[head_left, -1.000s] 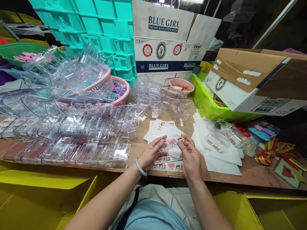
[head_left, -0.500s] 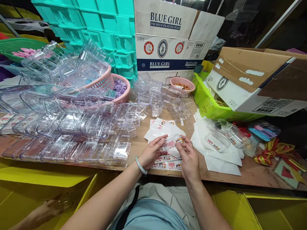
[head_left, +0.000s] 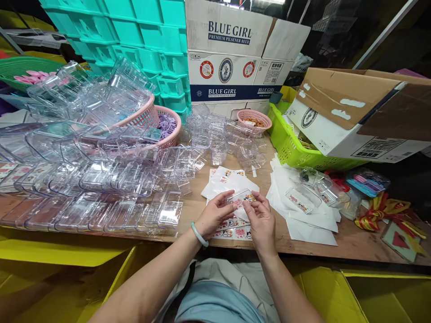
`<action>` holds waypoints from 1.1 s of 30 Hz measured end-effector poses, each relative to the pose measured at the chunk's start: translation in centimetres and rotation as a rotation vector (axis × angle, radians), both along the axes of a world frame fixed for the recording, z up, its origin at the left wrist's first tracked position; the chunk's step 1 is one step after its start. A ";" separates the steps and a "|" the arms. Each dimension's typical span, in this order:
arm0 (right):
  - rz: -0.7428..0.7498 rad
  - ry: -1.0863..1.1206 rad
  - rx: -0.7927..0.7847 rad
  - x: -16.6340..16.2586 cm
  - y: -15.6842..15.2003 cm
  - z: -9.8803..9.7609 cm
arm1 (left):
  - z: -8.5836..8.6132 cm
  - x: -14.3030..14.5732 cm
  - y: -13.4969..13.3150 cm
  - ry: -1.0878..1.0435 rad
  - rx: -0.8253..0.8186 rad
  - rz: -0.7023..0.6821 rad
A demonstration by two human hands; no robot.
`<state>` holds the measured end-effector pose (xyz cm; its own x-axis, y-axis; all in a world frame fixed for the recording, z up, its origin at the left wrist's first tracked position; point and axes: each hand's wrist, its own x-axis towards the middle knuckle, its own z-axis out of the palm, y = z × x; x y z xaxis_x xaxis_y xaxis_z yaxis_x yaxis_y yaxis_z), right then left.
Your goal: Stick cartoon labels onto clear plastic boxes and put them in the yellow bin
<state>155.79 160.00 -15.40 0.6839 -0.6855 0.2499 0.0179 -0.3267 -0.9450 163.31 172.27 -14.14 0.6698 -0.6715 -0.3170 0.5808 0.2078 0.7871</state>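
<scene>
Between my two hands is a small clear plastic lid (head_left: 239, 197) with a cat-and-red-lettering sticker on it. My left hand (head_left: 217, 213) is closed on its left end, thumb along the near side. My right hand (head_left: 261, 220) grips the right end, thumb pressed at the sticker's lower right. Under them lie printed sticker sheets (head_left: 229, 234) and white backing paper (head_left: 247, 181). To the right, another clear lid with the same sticker (head_left: 299, 200) rests on a pile of white sheets (head_left: 314, 224).
Rows of clear plastic cases (head_left: 111, 175) cover the left of the table. Behind stand pink baskets (head_left: 170, 141), teal crates (head_left: 155, 45) and a beer carton (head_left: 225, 67). A green basket (head_left: 296, 148) holding a tilted carton (head_left: 353, 112) is at right, near red-yellow ribbon (head_left: 379, 213).
My fingers have shifted slightly around the lid, the left fingers moving closer to my right thumb. Another person's hand at lower left has gone from view. The camera view has shifted slightly.
</scene>
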 end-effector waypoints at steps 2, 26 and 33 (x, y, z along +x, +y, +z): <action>-0.071 -0.049 -0.064 0.0 -0.1 -0.2 | 0.0 -0.1 -0.2 -0.004 0.017 0.038; -0.141 0.257 -1.020 5.0 -16.3 1.9 | -3.0 -0.9 1.8 -1.437 0.828 -0.326; 0.215 0.635 -0.860 6.6 -7.5 1.0 | -3.7 0.0 3.0 -1.438 0.717 -0.373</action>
